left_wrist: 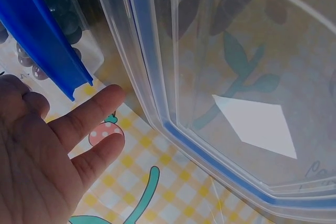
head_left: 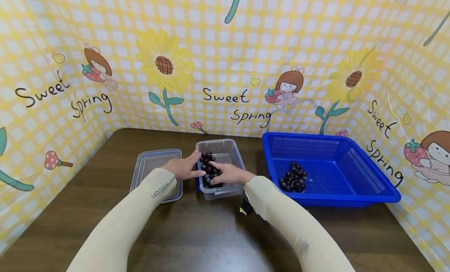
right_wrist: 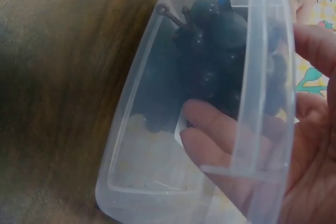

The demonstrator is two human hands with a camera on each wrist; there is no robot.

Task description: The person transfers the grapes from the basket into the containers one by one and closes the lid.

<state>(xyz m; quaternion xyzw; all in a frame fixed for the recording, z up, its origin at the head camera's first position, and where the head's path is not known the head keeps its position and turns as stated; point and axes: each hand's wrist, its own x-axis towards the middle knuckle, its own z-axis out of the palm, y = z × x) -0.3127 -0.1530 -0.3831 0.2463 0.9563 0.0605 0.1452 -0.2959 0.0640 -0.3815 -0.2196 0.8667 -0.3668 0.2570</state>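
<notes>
A clear plastic box holds a bunch of dark grapes along its left side. My left hand reaches to the box's left rim, its fingers extended beside the grapes. In the left wrist view, those fingers lie near a blue latch flap on the box. My right hand reaches over the right wall into the box, fingers spread against the bunch. Through the clear wall in the right wrist view, fingertips show right at the grapes, beside a stem.
A clear lid with a blue seal lies left of the box, partly under my left forearm. To the right stands a blue perforated basket with another bunch of dark grapes. Checked cloth walls the table's back and sides.
</notes>
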